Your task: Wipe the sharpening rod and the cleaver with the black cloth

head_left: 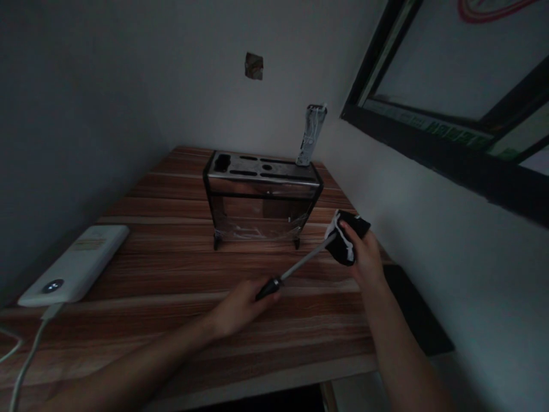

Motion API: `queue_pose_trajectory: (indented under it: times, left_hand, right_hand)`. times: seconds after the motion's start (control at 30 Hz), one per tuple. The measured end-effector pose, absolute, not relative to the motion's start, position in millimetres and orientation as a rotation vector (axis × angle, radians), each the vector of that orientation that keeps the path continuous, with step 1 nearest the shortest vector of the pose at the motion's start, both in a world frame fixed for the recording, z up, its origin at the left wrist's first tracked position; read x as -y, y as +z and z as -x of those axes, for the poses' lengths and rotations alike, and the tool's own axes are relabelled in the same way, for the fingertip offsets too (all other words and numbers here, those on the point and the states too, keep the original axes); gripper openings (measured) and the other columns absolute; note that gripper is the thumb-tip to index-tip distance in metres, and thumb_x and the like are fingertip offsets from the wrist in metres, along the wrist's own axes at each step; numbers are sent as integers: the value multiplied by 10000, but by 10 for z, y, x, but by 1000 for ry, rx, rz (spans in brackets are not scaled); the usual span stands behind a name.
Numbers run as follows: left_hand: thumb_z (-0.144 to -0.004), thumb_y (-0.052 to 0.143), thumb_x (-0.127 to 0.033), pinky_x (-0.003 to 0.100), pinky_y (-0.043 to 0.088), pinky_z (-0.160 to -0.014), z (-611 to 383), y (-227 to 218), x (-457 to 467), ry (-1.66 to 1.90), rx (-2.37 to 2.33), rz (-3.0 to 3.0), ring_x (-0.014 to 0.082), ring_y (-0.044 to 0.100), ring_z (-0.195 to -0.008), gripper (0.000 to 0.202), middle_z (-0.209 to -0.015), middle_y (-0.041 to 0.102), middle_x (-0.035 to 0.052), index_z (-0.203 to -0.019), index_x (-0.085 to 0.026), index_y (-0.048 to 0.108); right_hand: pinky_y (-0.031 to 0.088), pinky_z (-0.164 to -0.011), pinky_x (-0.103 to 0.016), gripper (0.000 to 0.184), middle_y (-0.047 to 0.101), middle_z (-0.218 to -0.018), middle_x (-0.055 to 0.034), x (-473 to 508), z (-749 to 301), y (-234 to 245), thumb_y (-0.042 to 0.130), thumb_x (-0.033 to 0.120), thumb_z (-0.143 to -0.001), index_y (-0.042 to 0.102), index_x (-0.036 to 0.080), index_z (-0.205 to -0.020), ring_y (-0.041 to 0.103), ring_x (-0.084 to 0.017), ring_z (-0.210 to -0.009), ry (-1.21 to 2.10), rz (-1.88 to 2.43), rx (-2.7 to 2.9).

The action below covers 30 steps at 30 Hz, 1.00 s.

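My left hand (244,304) is closed around the black handle of a sharpening steel (305,261), a slim grey rod slanting up to the right. Bunched in my right hand (364,252) is a black and white cloth (343,252), wrapped about the rod's far end, so the tip is hidden. Behind the rod stands a knife block (263,186) with a slotted metal top and a see-through front. A grey, plastic-wrapped piece (311,134) rises upright from the right end of its top; I cannot tell its kind.
A white power bank (75,263) lies at the left of the wood-grain table (171,260), with a white cable (32,355) plugged in. Walls close off the left, back and right. A dark flat panel (416,309) is at the right, below a black-framed window (429,123).
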<state>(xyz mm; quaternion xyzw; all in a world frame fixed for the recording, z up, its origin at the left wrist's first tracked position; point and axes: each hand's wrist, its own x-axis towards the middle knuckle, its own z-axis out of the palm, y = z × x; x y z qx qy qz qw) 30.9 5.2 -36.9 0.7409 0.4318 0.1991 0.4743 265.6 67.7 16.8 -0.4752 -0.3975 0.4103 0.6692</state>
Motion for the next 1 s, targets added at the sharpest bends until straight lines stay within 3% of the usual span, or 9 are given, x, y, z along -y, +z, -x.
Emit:
queue_pose_trajectory:
  times: [0.5,0.7,1.0]
  left_hand:
    - [-878,412,-382,214,373,-606,-331,-322,-19,453,-1087,-1877,134,524,-675,256,-731,545,-8,-792,-166,518]
    - [-884,406,-377,206,380,-609,-326,-338,-16,450,-1075,-1880,132,533,-683,240,-741,551,-9,-820,-174,517]
    - [-871,404,-372,207,387,-599,-331,-357,-25,467,-1126,-1852,133,524,-661,241,-718,549,-10,-786,-174,511]
  right_hand:
    - [503,-616,-241,232,659,-708,38,-768,-2763,128,714,324,-638,650,193,-818,626,-112,-638,785,962,762]
    - [506,-608,-247,201,650,-686,45,-776,-2696,81,697,327,-663,636,192,-799,615,-105,-611,824,970,796]
    - [519,-615,-267,296,683,-719,16,-645,-2442,-8,742,354,-598,653,193,-830,636,-140,-633,1034,1100,840]
